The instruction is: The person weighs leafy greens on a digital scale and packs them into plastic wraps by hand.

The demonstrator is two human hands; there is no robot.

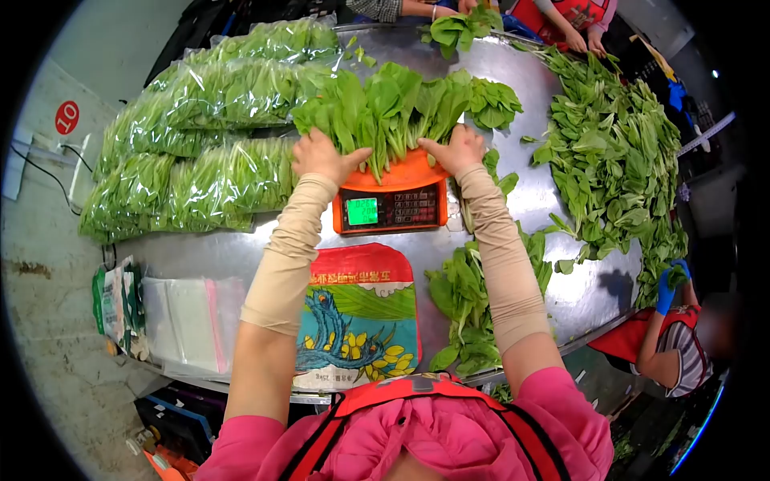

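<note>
A heap of leafy greens (393, 104) lies across the orange pan (389, 178) of a digital scale (393, 210); the scale's small display glows green. My left hand (322, 157) grips the heap's left side, its thumb stretched inward over the stems. On the other side, my right hand (457, 151) holds the greens with its thumb pointing inward too. Leaves and the pan rim partly hide the fingers of both hands. Stems face me, while the leaves spread toward the far side.
Clear bags of packed greens (208, 176) are stacked at left. A large loose pile of greens (613, 160) covers the right side, and more greens (465, 305) lie by my right forearm. A printed sack (361, 313) and plastic bags (192, 321) lie nearer. Co-workers stand around the table.
</note>
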